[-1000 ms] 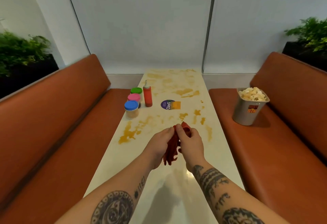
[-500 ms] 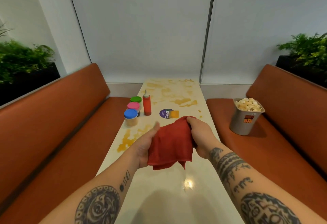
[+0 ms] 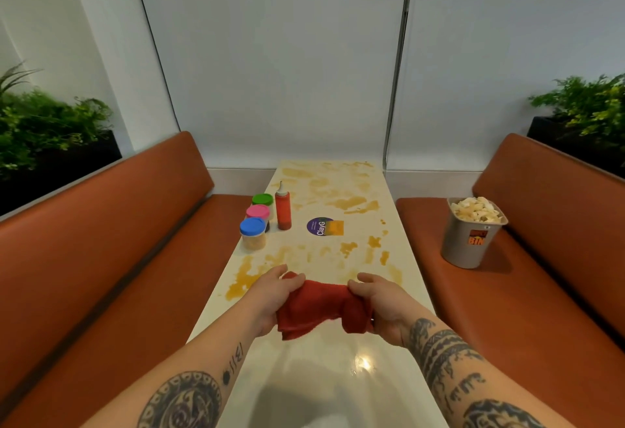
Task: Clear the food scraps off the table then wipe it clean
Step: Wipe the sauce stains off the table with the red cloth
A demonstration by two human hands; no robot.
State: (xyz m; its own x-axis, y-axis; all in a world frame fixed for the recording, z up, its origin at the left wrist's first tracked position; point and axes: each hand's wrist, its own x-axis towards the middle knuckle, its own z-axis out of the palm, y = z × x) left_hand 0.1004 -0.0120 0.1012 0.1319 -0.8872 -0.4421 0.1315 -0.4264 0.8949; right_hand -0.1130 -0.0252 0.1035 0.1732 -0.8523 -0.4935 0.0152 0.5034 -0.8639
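Observation:
A red cloth (image 3: 321,306) is stretched between both hands just above the near half of the cream table (image 3: 314,377). My left hand (image 3: 272,295) grips its left end and my right hand (image 3: 382,302) grips its right end, bunched. Yellow-orange smears (image 3: 351,204) cover the table's middle and far end, with a thicker streak (image 3: 241,278) by the left edge. A grey bin (image 3: 470,241) full of pale food scraps stands on the right bench.
Three small tubs with blue (image 3: 253,233), pink (image 3: 258,213) and green (image 3: 262,199) lids and a red squeeze bottle (image 3: 283,211) stand at the table's left edge. A round sticker (image 3: 324,226) lies mid-table. Orange benches (image 3: 101,258) flank both sides; planters sit behind them.
The cloth went from a bunched strip to spread open, and is now pulled sideways between my hands, which have moved apart. The view has tilted up slightly.

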